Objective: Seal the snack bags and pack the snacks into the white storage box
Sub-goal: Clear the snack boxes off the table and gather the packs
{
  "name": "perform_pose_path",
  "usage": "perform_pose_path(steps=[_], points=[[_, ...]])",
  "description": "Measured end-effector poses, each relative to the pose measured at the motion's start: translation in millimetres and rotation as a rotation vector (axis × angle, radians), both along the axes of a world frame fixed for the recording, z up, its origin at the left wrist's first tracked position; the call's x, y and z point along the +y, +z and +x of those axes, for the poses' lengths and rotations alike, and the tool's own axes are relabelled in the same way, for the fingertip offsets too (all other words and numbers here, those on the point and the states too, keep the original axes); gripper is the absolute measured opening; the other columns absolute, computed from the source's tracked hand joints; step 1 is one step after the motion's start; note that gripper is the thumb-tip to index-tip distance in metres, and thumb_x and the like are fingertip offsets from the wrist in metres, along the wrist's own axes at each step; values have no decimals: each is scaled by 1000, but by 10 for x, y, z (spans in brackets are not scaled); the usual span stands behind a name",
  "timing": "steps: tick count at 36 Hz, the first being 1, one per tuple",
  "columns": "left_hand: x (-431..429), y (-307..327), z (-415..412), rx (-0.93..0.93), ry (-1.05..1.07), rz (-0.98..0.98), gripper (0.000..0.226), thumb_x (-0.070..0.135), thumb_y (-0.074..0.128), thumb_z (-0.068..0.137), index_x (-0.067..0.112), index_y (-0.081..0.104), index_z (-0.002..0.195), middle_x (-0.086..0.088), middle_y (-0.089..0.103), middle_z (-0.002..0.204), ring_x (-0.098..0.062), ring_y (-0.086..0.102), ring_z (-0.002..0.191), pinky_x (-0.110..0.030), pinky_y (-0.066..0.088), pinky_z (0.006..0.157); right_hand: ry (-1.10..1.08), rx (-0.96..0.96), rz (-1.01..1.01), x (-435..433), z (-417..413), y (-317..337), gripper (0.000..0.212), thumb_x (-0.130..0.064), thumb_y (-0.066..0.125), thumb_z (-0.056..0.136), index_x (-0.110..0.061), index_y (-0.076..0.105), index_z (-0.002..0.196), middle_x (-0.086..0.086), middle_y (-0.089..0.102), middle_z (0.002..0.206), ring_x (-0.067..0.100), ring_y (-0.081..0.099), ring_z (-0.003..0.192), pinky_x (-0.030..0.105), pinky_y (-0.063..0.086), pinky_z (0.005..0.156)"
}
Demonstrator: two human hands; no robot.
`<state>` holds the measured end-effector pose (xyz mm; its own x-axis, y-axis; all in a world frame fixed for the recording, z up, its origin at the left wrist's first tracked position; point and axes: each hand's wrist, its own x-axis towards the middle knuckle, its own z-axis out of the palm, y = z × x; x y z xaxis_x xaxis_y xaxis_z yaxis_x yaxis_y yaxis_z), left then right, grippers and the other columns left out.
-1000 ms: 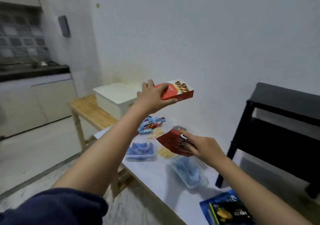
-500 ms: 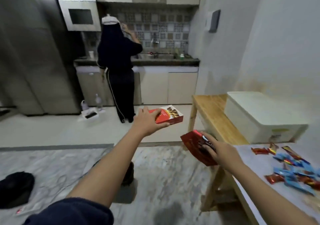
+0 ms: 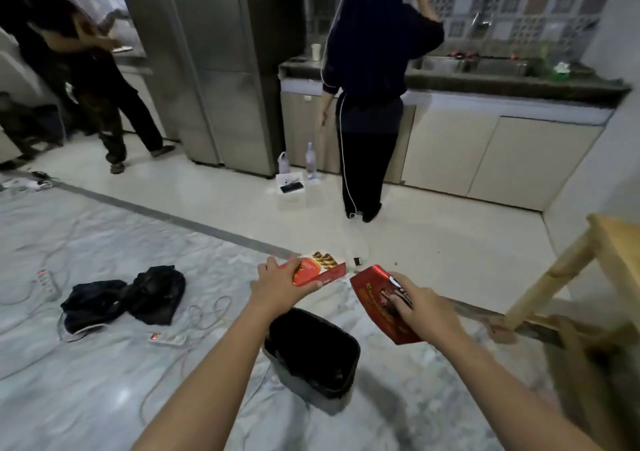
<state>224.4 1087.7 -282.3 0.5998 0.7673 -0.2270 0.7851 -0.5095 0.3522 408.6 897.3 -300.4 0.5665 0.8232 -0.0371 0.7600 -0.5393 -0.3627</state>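
while a second ago the view faced the tabletop and the white storage box, it now swings out over the kitchen floor, and both are out of sight. the red wafer box (image 3: 322,267) is gripped by the left grip (image 3: 282,286) and the red snack bag (image 3: 374,300) by the right grip (image 3: 420,310), both low above a black bin (image 3: 311,353). packing looks stalled, with the snacks carried away from the box. a wooden bench (image 3: 554,274) stands at the right. black bags (image 3: 121,298) and cables (image 3: 207,312) litter the floor.

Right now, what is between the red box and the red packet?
Only floor shows between the red box and the red packet, in the head view.
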Motion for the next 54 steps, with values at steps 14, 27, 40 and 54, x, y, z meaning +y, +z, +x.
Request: perform_pose_path(steps=[14,27,40,54], points=[[925,-3065,442,232,373,-438,86,86,37,68,39,31,139,-16,26,147,-39,24,134,-55,26,108,-46,397,-215,1628,192,-3007,45,-32,39,94,-30,31,138,10,64,104,30,62,94,38,51,76],[1228,-4826,658,334,343,-476,79,74,42,77,26,34,140,-16,28,146,-37,27,134,-52,29,108,-89,709,-365,1954,-99,-4767,76,-36,49,92,-21,2,149,12,58,124,30,60,107,39,50,88],[1104,-3294,852,215,69,-448,75,58,46,87,13,29,144,-9,29,150,-28,31,136,-42,35,108,-160,675,-339,1619,245,-3018,51,-25,47,93,-12,31,140,12,45,138,24,48,121,35,45,98],[-326,-818,1401,0,-409,-271,67,52,49,89,11,35,140,-8,37,146,-24,34,134,-38,33,108,-476,414,-75,8,431,-330,55,-31,50,92,-14,31,141,9,43,141,25,49,121,35,43,95]])
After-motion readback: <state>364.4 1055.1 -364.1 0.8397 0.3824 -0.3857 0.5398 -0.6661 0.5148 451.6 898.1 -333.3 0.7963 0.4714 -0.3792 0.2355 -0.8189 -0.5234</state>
